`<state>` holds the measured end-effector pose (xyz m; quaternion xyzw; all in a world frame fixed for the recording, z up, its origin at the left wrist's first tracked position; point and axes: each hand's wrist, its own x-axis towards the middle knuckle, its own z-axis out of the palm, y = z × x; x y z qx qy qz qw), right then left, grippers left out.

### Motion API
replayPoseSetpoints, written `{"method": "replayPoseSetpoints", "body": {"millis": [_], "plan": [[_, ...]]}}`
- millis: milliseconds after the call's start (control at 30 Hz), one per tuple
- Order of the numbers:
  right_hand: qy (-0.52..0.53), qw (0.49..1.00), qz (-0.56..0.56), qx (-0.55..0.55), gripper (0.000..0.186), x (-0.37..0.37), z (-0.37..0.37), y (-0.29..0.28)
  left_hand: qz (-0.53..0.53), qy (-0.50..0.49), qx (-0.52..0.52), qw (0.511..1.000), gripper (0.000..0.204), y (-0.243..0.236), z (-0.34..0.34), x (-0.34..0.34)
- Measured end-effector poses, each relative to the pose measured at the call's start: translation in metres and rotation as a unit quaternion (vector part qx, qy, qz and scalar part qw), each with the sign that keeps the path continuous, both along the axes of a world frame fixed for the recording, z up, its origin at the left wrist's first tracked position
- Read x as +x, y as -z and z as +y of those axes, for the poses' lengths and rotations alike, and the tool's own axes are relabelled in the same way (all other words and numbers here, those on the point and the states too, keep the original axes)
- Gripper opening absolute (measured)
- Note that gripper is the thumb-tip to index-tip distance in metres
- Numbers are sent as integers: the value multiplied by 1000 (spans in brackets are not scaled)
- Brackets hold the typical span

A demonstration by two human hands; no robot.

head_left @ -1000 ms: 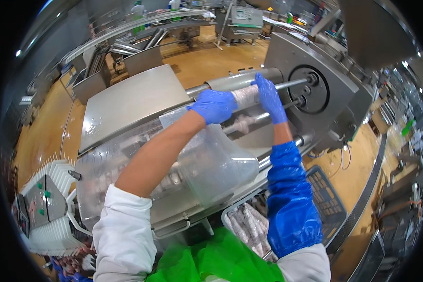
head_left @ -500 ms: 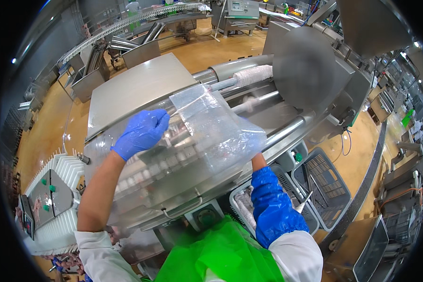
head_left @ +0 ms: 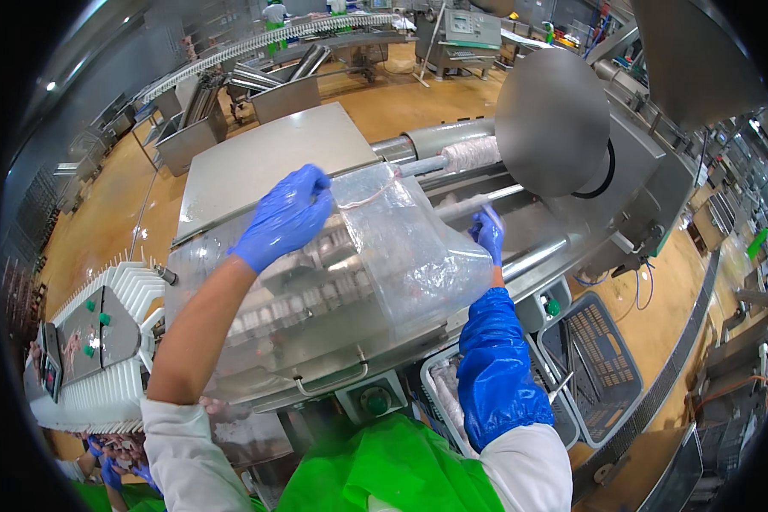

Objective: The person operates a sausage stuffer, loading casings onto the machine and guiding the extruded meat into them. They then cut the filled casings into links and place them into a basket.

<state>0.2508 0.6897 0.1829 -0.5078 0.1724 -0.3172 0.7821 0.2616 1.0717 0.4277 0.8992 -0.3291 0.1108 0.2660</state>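
My left hand (head_left: 283,218), in a blue glove, is raised over the left part of a long steel machine with its fingers curled in. What it holds, if anything, is hidden. A thin pale strand (head_left: 369,198) runs from near its fingertips toward a metal tube carrying a gathered whitish casing (head_left: 472,154). My right hand (head_left: 488,232), also gloved, reaches past a clear plastic guard (head_left: 410,256) to a second metal tube (head_left: 469,205). One finger is stretched up against this tube; the others are partly bent. A blue sleeve cover (head_left: 503,367) wraps my right forearm.
A large grey disc (head_left: 553,124) stands over the tubes at right. Below my right arm are grey perforated crates (head_left: 602,358), one holding pale packed pieces. A conveyor with white hooks (head_left: 102,375) runs at lower left, where another person's gloved hands (head_left: 111,469) handle pinkish sausages.
My right hand has come out from behind the plastic guard and now reaches the second tube. My left hand has risen a little, its fingers still curled. The whole view has shifted slightly.
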Motion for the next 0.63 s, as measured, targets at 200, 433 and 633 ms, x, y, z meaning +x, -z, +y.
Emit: {"method": "replayPoseSetpoints", "body": {"millis": [200, 433, 633], "plan": [[-82, 994, -33, -70, 26, -41, 27, 2, 23, 60, -76, 995, 38, 63, -111, 43], [22, 811, 113, -573, 17, -239, 119, 96, -37, 112, 73, 990, 29, 38, -94, 50], [-391, 624, 67, -674, 50, -255, 313, 128, -11, 51, 81, 995, 35, 33, -61, 38]]}}
